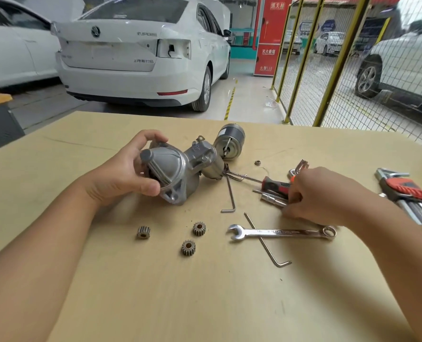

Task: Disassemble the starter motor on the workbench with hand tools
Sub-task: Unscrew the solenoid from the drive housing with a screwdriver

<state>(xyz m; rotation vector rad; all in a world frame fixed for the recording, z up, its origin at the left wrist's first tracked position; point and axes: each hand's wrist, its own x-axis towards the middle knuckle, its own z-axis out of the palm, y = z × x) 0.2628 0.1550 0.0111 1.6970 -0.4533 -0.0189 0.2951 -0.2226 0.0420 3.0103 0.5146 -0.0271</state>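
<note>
My left hand (128, 169) grips the nose end of the grey starter motor housing (180, 169), which lies on its side at the middle of the workbench (205, 304). My right hand (321, 196) is curled over the tools at the right, its fingers at a metal socket bar (271, 199) beside the red-and-black screwdriver (276, 185); what it pinches is hidden. The removed motor cylinder (229, 141) lies behind the housing. Three small planetary gears (199, 228) (143, 232) (188, 247) sit in front of it.
A combination wrench (281, 232) lies across a long hex key (266, 243). Another hex key (230, 196) lies by the housing, a loose nut (257, 163) further back. A hex key set (407, 191) rests at the right edge. White cars and a yellow mesh fence stand beyond.
</note>
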